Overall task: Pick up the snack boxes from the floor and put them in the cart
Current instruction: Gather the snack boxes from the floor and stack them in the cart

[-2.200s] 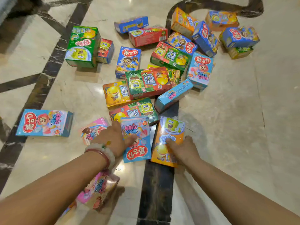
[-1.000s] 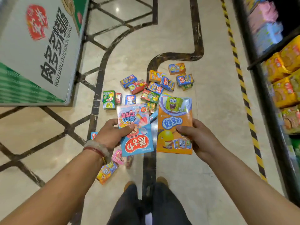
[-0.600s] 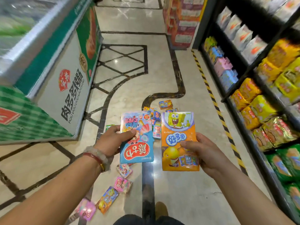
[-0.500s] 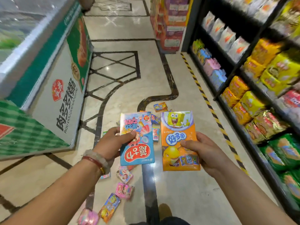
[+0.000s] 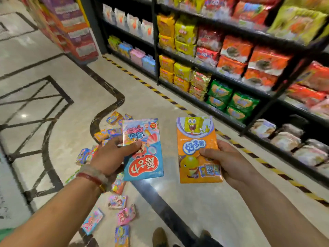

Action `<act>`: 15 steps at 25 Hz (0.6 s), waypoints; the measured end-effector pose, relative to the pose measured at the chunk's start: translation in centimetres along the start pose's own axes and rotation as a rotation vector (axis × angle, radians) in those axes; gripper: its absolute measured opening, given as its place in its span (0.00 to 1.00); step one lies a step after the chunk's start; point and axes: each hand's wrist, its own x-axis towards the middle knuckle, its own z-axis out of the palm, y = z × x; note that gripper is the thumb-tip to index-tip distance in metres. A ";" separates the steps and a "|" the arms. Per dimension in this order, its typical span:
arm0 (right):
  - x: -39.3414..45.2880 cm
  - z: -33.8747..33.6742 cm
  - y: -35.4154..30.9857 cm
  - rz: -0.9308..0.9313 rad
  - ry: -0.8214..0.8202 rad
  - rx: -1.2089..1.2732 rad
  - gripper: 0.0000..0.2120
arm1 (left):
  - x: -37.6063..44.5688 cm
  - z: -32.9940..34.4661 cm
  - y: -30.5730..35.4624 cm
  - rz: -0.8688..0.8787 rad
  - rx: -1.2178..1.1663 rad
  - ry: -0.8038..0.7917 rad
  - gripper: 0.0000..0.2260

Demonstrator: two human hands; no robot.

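While each hand grips one snack box above the floor, more boxes lie scattered below.

Curled along the left edge of the blue box (image 5: 143, 150), the left hand (image 5: 114, 155) has its thumb pressed across the printed front and its fingers (image 5: 114, 139) wrapped behind; a beaded bracelet (image 5: 92, 172) and a red band circle that wrist. Beside it, apart, the right hand (image 5: 224, 161) pinches the orange box (image 5: 197, 150) at its right edge, thumb on the face, fingers behind. Both boxes are held roughly flat, faces up, well above the marble floor (image 5: 44, 122). Under and beyond the left hand, loose snack boxes (image 5: 114, 202) lie along a dark inlaid stripe. To the right, black shelves (image 5: 231, 81) carry bagged snacks, edged by a yellow-and-black floor stripe. No cart is visible.
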 end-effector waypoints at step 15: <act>-21.2 -34.5 4.9 -0.174 0.640 0.311 0.17 | -5.6 41.4 -5.7 -0.066 0.352 -0.620 0.20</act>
